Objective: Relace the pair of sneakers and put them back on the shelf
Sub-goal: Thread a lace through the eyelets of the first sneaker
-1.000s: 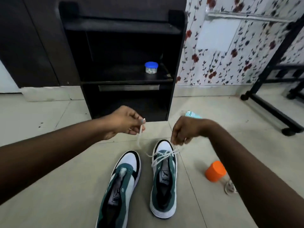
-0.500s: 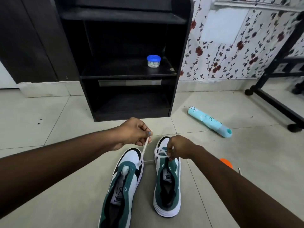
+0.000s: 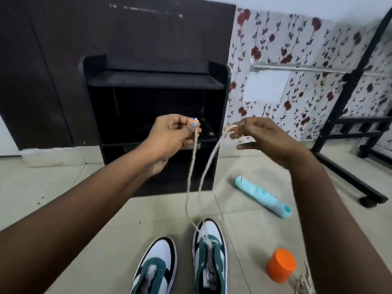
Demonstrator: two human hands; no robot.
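Two green, white and black sneakers lie on the tiled floor, toes away from me: the left sneaker (image 3: pixel 156 270) without a lace, the right sneaker (image 3: pixel 210 259) with a white lace (image 3: pixel 192 177) threaded through its front eyelets. Both lace ends rise high above the shoe. My left hand (image 3: pixel 172 134) pinches one end, and my right hand (image 3: pixel 252 134) pinches the other between thumb and forefinger. Both hands are raised in front of the black shelf unit (image 3: pixel 152 81).
An orange cup (image 3: pixel 281 265) lies right of the right sneaker, with a loose lace (image 3: pixel 302 282) beside it. A teal folded umbrella (image 3: pixel 262 196) lies on the floor further back. A black metal rack (image 3: pixel 350 132) stands at the right, against floral wallpaper.
Both hands have lifted from just above the right sneaker to chest height, pulling the two lace ends up and long. The view has tilted upward.
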